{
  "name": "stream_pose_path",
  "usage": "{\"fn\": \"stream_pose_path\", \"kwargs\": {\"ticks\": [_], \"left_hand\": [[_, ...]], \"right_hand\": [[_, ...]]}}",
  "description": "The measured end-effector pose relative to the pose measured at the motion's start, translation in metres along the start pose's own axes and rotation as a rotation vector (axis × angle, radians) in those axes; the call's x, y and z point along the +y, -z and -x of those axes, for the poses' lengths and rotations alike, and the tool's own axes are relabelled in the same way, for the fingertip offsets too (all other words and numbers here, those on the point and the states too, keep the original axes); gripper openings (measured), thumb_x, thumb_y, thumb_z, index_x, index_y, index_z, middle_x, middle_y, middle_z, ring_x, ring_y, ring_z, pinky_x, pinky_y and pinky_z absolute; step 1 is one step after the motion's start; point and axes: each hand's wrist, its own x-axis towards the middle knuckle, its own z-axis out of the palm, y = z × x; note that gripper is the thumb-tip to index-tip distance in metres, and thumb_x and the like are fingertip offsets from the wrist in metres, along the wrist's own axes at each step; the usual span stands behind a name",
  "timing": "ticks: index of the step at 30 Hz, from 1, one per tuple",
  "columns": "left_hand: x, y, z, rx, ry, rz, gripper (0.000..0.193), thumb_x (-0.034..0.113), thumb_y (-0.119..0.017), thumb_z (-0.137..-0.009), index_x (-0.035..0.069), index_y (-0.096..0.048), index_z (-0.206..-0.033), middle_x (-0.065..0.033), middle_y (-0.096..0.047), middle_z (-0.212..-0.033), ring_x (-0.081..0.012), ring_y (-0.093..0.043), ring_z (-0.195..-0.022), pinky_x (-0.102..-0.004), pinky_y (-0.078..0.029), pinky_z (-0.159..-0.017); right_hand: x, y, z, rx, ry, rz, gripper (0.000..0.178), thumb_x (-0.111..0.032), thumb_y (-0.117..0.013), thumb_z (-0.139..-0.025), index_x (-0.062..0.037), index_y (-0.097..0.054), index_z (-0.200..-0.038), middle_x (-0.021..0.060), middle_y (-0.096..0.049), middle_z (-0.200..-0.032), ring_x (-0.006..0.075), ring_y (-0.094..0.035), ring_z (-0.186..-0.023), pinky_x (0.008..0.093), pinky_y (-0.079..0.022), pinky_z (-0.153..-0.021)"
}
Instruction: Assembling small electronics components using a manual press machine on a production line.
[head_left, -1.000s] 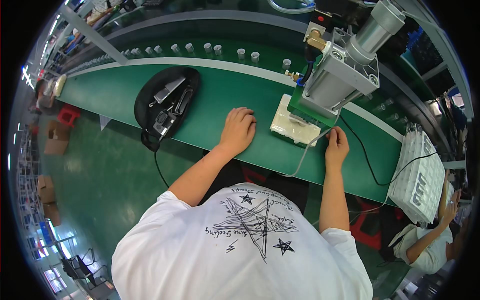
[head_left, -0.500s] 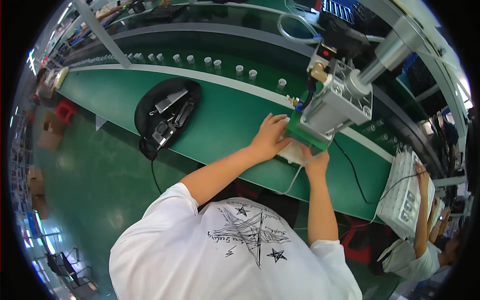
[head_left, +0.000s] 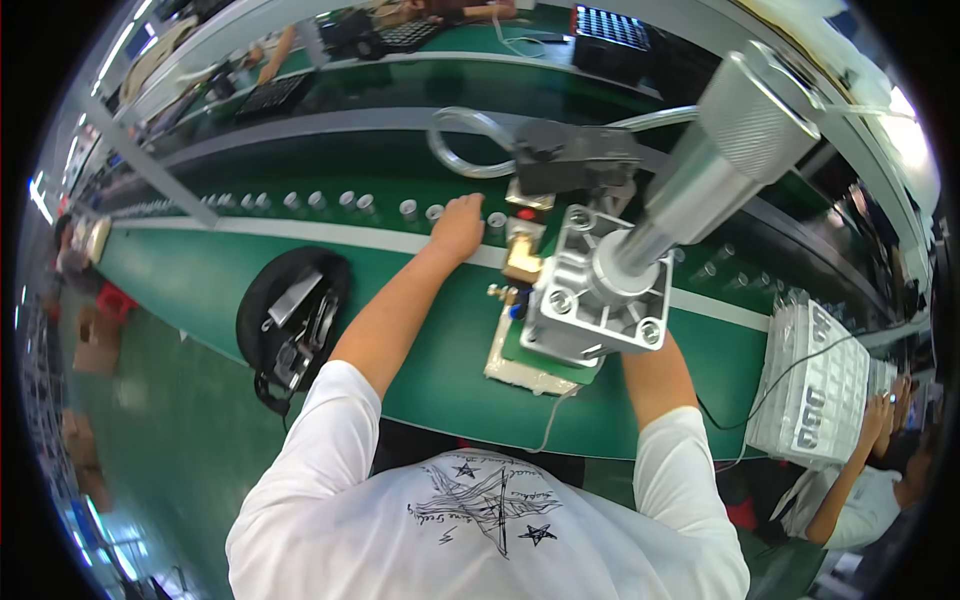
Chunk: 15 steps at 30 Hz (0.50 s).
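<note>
My left hand [head_left: 460,228] is at the conveyor belt's near edge, amid a row of small white cups [head_left: 408,208]. Its fingers are bunched and point down; whatever they may hold is hidden. One cup [head_left: 497,220] stands just right of it, another [head_left: 434,213] just left. A silver pneumatic press [head_left: 595,290] fills the middle right of the view, with a green plate beneath it and a pale block-like base [head_left: 530,377] under that. My right forearm [head_left: 660,375] runs up behind the press, which hides my right hand.
Left on the green bench [head_left: 420,385] lies a black pouch [head_left: 290,320] holding metal objects. Stacked clear-white trays [head_left: 810,385] stand at the right end, beside a co-worker's arm [head_left: 850,470]. A clear hose [head_left: 470,170] loops behind the press. Several transparent cups [head_left: 720,265] stand farther right.
My left hand has left the press base and reached forward to the row of cups. My right hand has passed behind the press. The view has shifted, bringing the press lower and nearer.
</note>
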Motion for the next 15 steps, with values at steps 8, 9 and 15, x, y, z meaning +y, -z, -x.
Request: {"fn": "stream_pose_path", "kwargs": {"ticks": [8,9,15], "left_hand": [[-0.007,0.019,0.02,0.117,-0.075,0.15,0.032,0.004,-0.053,-0.086,-0.001,-0.054,-0.117,-0.0212,-0.059,-0.113,-0.0398,-0.055,-0.11,-0.0451,-0.046,-0.092],[0.004,0.038,0.035,0.102,0.005,0.183,0.028,0.005,-0.052,-0.089,0.0,-0.055,-0.116,-0.0204,-0.06,-0.111,-0.0386,-0.057,-0.109,-0.0432,-0.047,-0.091],[0.031,0.065,0.139,0.12,0.137,0.364,0.016,0.008,-0.049,-0.098,0.001,-0.062,-0.105,-0.0135,-0.062,-0.093,-0.0251,-0.063,-0.076,-0.0339,-0.05,-0.071]], "right_hand": [[-0.032,0.045,0.028,0.377,0.201,0.57,0.037,-0.025,-0.062,-0.087,-0.0106,-0.06,-0.122,0.0155,-0.059,-0.114,0.0363,-0.062,-0.099,0.0448,-0.052,-0.082],[-0.027,0.055,0.031,0.424,0.099,0.635,0.037,-0.024,-0.062,-0.087,-0.0121,-0.06,-0.122,0.0152,-0.059,-0.115,0.0356,-0.062,-0.099,0.0451,-0.052,-0.081],[0.02,0.089,0.024,0.147,0.028,0.778,0.032,-0.018,-0.063,-0.084,-0.0129,-0.064,-0.115,0.0129,-0.064,-0.102,0.0341,-0.062,-0.096,0.0465,-0.052,-0.079]]}}
